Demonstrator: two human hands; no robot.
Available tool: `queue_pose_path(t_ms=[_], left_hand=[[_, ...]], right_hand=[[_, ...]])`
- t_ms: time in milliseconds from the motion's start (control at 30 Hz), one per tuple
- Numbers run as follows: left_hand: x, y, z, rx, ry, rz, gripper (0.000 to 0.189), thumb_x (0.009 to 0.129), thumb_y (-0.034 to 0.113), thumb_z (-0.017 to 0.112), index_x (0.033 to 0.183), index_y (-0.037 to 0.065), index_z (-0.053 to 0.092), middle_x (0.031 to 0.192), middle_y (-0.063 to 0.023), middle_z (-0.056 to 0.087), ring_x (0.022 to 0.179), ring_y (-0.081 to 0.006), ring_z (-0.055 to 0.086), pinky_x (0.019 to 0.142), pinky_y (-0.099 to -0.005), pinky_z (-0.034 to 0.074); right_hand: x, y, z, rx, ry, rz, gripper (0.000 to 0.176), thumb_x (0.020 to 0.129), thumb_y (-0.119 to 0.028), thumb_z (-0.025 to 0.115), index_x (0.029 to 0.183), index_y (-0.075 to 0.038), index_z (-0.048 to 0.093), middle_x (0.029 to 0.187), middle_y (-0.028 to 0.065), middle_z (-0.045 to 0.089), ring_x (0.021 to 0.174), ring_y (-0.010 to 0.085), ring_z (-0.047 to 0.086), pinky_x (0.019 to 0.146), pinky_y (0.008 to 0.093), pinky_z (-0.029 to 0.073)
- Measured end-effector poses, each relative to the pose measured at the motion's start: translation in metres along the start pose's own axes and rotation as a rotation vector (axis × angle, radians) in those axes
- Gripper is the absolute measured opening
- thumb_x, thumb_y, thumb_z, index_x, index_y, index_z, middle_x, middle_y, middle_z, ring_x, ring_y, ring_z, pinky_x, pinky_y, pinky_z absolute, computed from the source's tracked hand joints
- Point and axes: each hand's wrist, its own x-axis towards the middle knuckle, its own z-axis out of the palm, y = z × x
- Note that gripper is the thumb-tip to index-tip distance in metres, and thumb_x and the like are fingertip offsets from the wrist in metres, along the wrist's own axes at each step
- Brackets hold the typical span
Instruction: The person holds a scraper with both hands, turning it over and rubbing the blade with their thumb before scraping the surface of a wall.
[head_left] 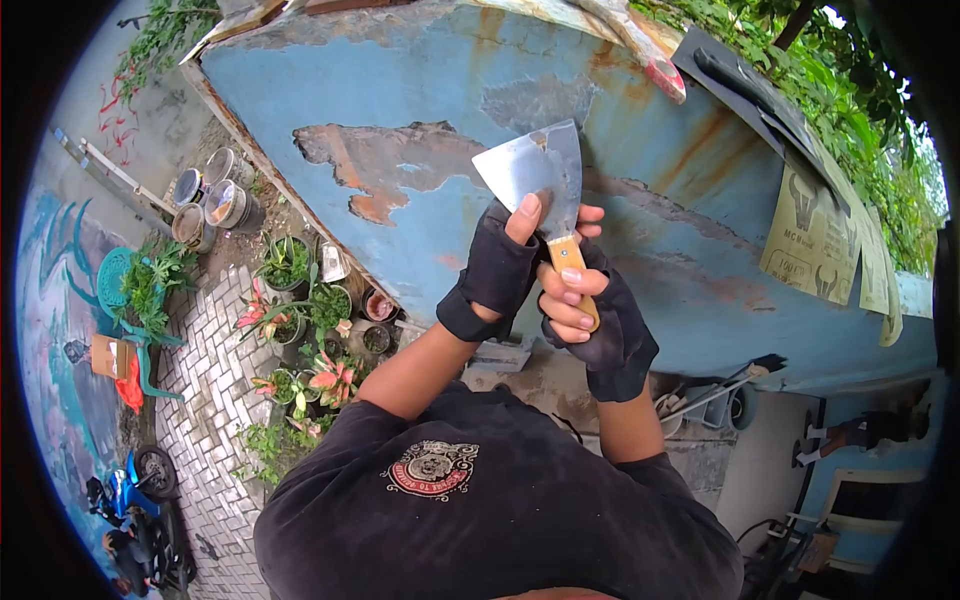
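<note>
Wall (400, 90), blue, peeling and rust-stained; sandpaper sheets (815, 238) hang at right; potted plants (325, 305) at left. Putty knife (545, 190) before wall, handle clenched in right hand (600, 315). Left hand (503, 262): thumb on blade; other fingers' closure cannot be told.

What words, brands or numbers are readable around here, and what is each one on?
"MCM": on the hanging sandpaper sheet, beside a bull's-head print; the smaller letters after it are blurred.
"100": on the same sheet, lower down; the character after it is unclear.
Black T-shirt: its chest emblem has curved lettering, too small to read surely.
Painted wall: red marks; I can't tell whether they are writing.
Scraper: no readable text.
</note>
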Motion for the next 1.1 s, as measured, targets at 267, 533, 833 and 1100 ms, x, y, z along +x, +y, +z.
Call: queue_pose_path(t_ms=[267, 533, 833, 1100], left_hand=[[-0.001, 0.003, -0.012, 0.077, -0.125, -0.015, 0.049, 0.1, 0.033, 0.05, 0.129, -0.007, 0.051, 0.115, -0.0234, 0.065, 0.099, -0.0271, 0.067, 0.091, -0.0387, 0.052], [0.006, 0.015, -0.023, 0.106, -0.218, -0.074, 0.038, 0.099, 0.024, 0.053, 0.123, -0.006, 0.055, 0.11, -0.022, 0.067, 0.1, -0.0261, 0.067, 0.091, -0.038, 0.052], [0.003, 0.04, -0.043, 0.13, -0.286, -0.134, 0.031, 0.098, 0.017, 0.052, 0.119, -0.005, 0.059, 0.109, -0.0171, 0.069, 0.098, -0.0211, 0.067, 0.089, -0.0349, 0.053], [0.005, 0.061, -0.054, 0.197, -0.348, -0.137, 0.029, 0.093, 0.012, 0.052, 0.113, -0.006, 0.062, 0.107, -0.0157, 0.069, 0.098, -0.0206, 0.066, 0.09, -0.0337, 0.052]], right_hand=[[-0.003, 0.009, 0.004, 0.122, -0.112, -0.128, 0.041, 0.102, -0.043, 0.044, 0.123, -0.008, 0.044, 0.075, 0.0066, 0.048, 0.048, 0.0086, 0.04, 0.04, 0.021, 0.034], [0.004, 0.021, 0.013, 0.084, -0.068, -0.213, 0.026, 0.102, -0.03, 0.044, 0.122, -0.013, 0.047, 0.076, 0.0059, 0.045, 0.05, 0.0083, 0.039, 0.04, 0.0211, 0.034], [0.022, 0.058, 0.03, 0.062, 0.041, -0.338, 0.025, 0.1, -0.026, 0.046, 0.121, -0.012, 0.044, 0.075, 0.0061, 0.047, 0.048, 0.0092, 0.039, 0.041, 0.0223, 0.034], [0.039, 0.074, 0.049, -0.096, 0.185, -0.417, 0.034, 0.098, -0.024, 0.051, 0.129, -0.013, 0.042, 0.073, 0.0041, 0.048, 0.046, 0.0091, 0.039, 0.04, 0.0219, 0.033]])
